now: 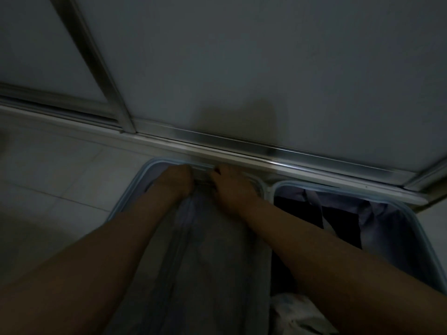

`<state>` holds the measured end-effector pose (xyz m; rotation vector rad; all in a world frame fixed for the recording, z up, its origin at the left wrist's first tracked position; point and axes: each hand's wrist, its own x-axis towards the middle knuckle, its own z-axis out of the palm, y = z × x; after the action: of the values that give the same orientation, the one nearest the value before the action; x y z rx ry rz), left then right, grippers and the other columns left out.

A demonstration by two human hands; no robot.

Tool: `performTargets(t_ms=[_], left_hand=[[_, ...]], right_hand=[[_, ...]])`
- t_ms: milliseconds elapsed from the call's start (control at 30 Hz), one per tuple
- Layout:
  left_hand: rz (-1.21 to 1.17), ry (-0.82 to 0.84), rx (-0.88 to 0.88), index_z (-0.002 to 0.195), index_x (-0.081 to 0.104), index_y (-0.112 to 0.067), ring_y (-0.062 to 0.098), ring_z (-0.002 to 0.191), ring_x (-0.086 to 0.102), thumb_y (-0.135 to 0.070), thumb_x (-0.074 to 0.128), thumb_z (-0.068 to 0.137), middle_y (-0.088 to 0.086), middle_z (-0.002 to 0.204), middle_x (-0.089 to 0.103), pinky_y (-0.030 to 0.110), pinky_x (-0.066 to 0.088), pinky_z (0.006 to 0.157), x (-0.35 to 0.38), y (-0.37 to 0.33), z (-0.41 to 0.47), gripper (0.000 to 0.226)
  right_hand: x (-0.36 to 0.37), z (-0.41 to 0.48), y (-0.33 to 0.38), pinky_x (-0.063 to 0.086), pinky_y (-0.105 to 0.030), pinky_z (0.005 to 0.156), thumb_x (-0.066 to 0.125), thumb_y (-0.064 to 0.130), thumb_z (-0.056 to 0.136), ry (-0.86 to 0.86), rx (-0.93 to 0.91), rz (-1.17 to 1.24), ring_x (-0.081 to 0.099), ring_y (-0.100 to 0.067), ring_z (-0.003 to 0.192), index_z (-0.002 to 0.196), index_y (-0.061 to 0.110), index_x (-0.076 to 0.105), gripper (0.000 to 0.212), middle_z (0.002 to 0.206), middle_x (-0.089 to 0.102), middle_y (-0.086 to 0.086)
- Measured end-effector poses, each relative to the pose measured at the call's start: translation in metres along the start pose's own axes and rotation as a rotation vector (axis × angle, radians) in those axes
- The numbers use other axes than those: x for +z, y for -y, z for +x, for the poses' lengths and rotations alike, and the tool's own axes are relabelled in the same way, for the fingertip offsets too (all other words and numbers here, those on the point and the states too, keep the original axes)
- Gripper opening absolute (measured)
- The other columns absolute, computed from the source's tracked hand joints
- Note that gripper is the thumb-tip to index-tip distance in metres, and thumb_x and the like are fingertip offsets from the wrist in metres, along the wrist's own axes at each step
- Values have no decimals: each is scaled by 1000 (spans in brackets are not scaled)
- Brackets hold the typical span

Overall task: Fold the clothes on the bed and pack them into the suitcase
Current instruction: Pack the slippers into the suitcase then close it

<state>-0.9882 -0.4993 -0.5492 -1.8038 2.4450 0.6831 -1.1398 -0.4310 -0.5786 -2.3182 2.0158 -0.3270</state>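
The suitcase (pixel 145 166) lies open on the floor (pixel 60 177), its two halves side by side and its far end right up against a metal door track (pixel 266 148). A pale blue rim runs round each half.

The left half is covered by a grey cloth (pixel 212 250) that runs from the near edge of the view up to the far wall of the case (in this dim, blurred light it is hard to tell whether it is a garment or a panel of the case). A long seam or fold runs down its left side.

Both hands sit at the far end of that cloth, close together but with a small gap between them. The left hand (pixel 177 178) shows its back, the fingers bent down out of sight over the cloth's far edge. The right hand (pixel 232 184) lies just beside it, fingers also turned down at the edge, thumb towards the left hand. I cannot tell whether either hand pinches the cloth or only presses on it. Both bare forearms reach in from the bottom of the view, over the left half.

The right half holds dark clothes (pixel 297 213) against a lilac lining (pixel 377 218). A crumpled white cloth (pixel 297 315) shows at the near end, beside the right forearm.

Beyond the track stands a plain grey sliding door (pixel 266 56).
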Motion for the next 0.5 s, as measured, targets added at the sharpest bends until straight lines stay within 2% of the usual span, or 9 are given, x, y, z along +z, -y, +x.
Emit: performTargets(t_ms=[100,167,300,367,433,500], left_hand=[[25,-77,3,114,65,1,35,113,58,-29,49,98,23,120,63,36,42,94,-11,21,4,37],[25,-124,-37,112,65,2,37,113,58,-28,52,95,23,119,63,38,44,93,-21,39,-1,38],[-20,-123,-146,110,62,5,37,111,57,-38,41,90,24,120,60,39,44,92,-30,85,-15,51],[-74,-72,-219,103,65,3,36,106,59,-37,49,92,23,115,63,35,46,86,-35,103,-18,45],[-126,-53,-204,88,68,-4,34,98,63,-39,56,90,20,104,68,31,46,79,-37,114,-20,36],[-145,-55,-148,84,68,-11,32,94,64,-39,57,88,15,98,70,31,47,76,-36,121,-26,31]], right_hand=[[11,22,33,43,-43,82,58,24,90,10,-51,-5,56,-38,101,115,13,65,28,108,58,-20],[15,28,44,42,-43,84,53,24,93,17,-12,-36,54,-37,107,117,15,63,27,113,57,-18],[19,34,58,48,-42,73,66,23,81,7,47,26,60,-38,94,101,11,66,24,101,60,-19],[18,46,77,48,-43,77,65,33,80,78,-17,111,60,-38,95,106,11,63,34,104,62,-18],[19,59,102,49,-42,84,66,39,82,133,-45,194,60,-36,100,110,11,64,40,109,65,-17],[22,71,126,48,-42,89,63,34,85,139,-26,272,61,-36,103,109,11,66,33,110,65,-17]])
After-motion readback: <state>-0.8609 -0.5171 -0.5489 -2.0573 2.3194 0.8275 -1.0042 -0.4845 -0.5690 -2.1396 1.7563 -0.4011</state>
